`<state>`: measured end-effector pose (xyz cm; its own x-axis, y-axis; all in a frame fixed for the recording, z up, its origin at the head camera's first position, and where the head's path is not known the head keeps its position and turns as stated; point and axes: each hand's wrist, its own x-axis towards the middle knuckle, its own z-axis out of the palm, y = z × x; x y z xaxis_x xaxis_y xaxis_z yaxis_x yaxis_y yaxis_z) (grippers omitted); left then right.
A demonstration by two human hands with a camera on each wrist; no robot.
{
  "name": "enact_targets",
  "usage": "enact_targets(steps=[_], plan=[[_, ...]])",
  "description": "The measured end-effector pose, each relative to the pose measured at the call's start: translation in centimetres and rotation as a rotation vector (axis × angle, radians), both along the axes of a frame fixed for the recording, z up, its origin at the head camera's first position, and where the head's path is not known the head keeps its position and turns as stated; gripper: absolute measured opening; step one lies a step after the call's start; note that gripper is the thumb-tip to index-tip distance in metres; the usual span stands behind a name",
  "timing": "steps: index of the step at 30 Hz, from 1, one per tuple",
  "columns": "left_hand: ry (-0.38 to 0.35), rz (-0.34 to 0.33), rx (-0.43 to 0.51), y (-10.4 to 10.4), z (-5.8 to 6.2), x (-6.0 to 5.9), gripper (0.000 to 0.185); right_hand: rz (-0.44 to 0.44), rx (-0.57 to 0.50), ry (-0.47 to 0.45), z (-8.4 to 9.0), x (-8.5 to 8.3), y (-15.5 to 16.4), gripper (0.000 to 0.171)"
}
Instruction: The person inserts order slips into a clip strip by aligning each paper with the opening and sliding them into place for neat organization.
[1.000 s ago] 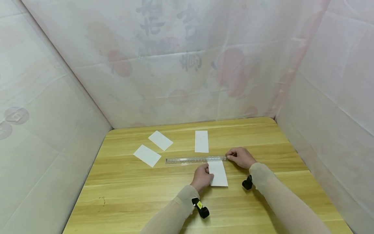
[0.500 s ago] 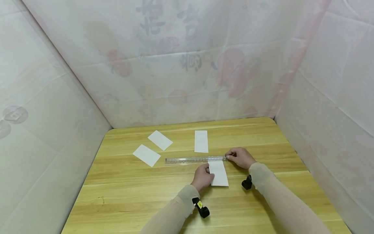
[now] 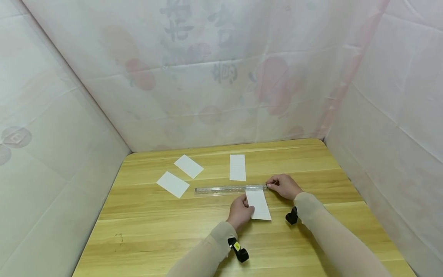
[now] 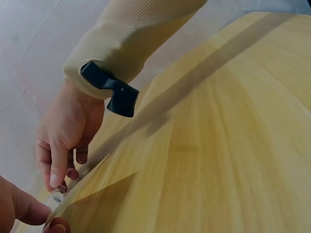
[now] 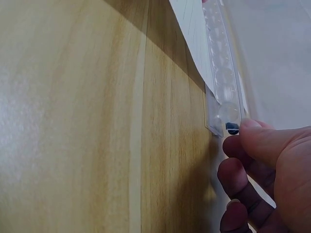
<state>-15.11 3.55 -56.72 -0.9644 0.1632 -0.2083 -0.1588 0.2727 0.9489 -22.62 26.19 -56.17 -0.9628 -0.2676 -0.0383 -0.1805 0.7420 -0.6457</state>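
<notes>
We see a yellowish wood-grain bench (image 3: 155, 231) between a pale left wall (image 3: 55, 165) and right wall (image 3: 394, 127), before a creased back wall (image 3: 180, 130) with grey characters (image 3: 179, 30) and pink patches (image 3: 277, 82)

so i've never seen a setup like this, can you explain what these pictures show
No robot here: just a person's bare left hand and right hand. The wide picture comes from a camera worn on the head; the two close ones come from the left and right wrists, where the black gadgets are probably the cameras. On the wooden table are a long clear strip and, apart from it, three white slips. The left hand pinches a fourth slip, which reaches the strip; the right hand pinches the strip's right end.
</notes>
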Motion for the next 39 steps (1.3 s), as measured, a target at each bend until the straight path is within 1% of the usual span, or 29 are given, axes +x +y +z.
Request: enact_targets(steps=[2, 4, 7, 9, 15, 21, 28, 32, 39], plan=[[0.016, 0.001, 0.002, 0.07, 0.02, 0.16, 0.039, -0.002, -0.004, 0.001, -0.04, -0.01, 0.01, 0.011], [0.015, 0.007, 0.011, 0.14, 0.03, 0.31, 0.051, -0.005, -0.008, 0.0, -0.07, -0.02, 0.03, 0.011], [0.008, 0.016, 0.01, 0.2, -0.06, 0.36, 0.063, -0.007, -0.008, 0.001, -0.14, -0.05, 0.07, 0.011], [-0.001, 0.019, 0.008, 0.21, -0.14, 0.34, 0.067, -0.008, -0.006, 0.0, -0.16, -0.06, 0.07, 0.011], [-0.018, 0.019, 0.032, 0.24, -0.46, 0.25, 0.064, -0.006, -0.009, -0.002, -0.15, -0.01, 0.01, 0.011], [-0.054, 0.036, 0.09, 0.4, -0.6, 0.06, 0.062, -0.001, -0.014, 0.013, -0.08, 0.06, 0.0, 0.011], [-0.071, 0.043, 0.159, 0.53, -0.74, 0.15, 0.058, -0.01, -0.019, 0.006, -0.16, 0.01, 0.03, 0.011], [-0.067, 0.037, 0.171, 0.51, -0.77, 0.14, 0.056, -0.013, -0.017, 0.009, -0.23, -0.02, 0.01, 0.011], [-0.089, 0.04, 0.187, 0.5, -0.56, 0.23, 0.05, -0.01, -0.023, 0.001, -0.33, -0.04, 0.02, 0.011]])
